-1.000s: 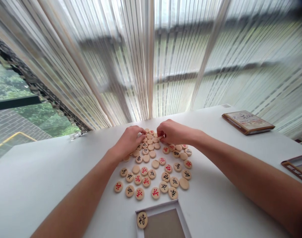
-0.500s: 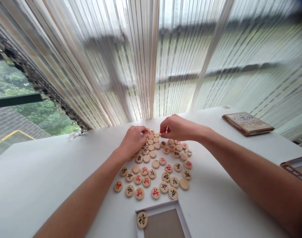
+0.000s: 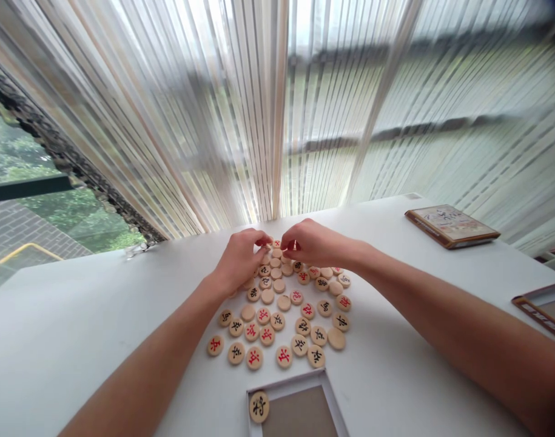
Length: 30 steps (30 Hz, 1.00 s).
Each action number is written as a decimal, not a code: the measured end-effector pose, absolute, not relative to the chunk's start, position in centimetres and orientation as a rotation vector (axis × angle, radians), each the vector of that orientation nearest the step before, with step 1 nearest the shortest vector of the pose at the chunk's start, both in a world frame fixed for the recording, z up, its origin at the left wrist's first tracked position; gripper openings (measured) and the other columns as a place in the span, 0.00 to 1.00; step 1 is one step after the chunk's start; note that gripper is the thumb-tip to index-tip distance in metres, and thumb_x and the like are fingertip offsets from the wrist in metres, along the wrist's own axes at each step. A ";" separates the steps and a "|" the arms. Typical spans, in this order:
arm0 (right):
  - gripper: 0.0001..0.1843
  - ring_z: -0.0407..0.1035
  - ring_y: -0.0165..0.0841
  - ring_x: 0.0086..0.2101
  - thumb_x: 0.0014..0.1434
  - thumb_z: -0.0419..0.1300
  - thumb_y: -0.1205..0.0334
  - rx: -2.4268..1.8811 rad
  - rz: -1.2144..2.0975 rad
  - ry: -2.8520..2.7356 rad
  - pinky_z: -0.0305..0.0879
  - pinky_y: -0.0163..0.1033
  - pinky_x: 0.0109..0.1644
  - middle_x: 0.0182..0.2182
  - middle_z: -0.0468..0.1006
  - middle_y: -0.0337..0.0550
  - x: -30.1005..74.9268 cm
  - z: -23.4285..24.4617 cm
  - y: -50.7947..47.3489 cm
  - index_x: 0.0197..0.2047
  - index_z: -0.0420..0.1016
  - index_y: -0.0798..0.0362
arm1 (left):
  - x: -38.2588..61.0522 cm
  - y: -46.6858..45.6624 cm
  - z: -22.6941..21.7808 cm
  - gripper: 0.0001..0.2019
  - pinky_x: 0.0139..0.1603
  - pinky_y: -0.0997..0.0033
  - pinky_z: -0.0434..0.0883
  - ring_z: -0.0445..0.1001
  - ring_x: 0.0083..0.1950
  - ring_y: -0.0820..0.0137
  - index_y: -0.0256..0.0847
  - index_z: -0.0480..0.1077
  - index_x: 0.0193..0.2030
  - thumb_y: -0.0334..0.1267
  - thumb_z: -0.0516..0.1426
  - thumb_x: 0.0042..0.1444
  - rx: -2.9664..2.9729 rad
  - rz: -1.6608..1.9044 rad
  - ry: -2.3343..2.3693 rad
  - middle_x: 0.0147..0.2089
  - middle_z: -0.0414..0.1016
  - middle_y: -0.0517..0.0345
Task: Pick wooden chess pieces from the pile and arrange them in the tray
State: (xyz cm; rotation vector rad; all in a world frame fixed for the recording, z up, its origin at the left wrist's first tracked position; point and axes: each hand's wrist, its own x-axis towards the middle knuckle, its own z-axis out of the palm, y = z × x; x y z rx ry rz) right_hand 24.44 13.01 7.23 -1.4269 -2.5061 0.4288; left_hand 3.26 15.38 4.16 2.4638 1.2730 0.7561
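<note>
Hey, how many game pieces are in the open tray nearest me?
1 in view: a round piece with a black character, in the far left corner of the tray. The picture cuts off the tray's near end, so others may be hidden there.

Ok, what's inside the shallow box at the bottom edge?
A black-lettered xiangqi piece lies at the far left corner of the shallow box, beside bare floor. It covers what's beneath; the near end's out of frame.
</note>
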 end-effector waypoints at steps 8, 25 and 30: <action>0.10 0.75 0.36 0.34 0.60 0.66 0.70 -1.454 0.416 -2.538 0.66 0.39 0.40 0.34 0.85 0.47 23.9 6.7 13.0 0.40 0.89 0.51 | 3.2 15.0 5.0 0.10 0.52 0.62 0.78 0.83 0.45 0.62 0.43 0.83 0.39 0.27 0.60 0.58 2.512 0.682 1.193 0.42 0.86 0.57; 0.11 0.70 0.33 0.27 0.63 0.64 0.62 -1.524 0.503 -2.552 0.61 0.38 0.32 0.26 0.81 0.45 24.2 6.6 12.8 0.30 0.84 0.53 | 1.7 15.9 5.0 0.09 0.47 0.61 0.77 0.83 0.45 0.57 0.45 0.85 0.44 0.39 0.66 0.57 2.473 0.462 1.338 0.44 0.86 0.54; 0.11 0.68 0.32 0.27 0.61 0.64 0.66 -1.540 0.443 -2.549 0.58 0.39 0.32 0.26 0.79 0.46 24.2 6.4 13.0 0.27 0.82 0.54 | 1.7 16.0 4.9 0.09 0.54 0.58 0.76 0.81 0.52 0.54 0.46 0.85 0.44 0.40 0.66 0.58 2.460 0.404 1.364 0.48 0.85 0.52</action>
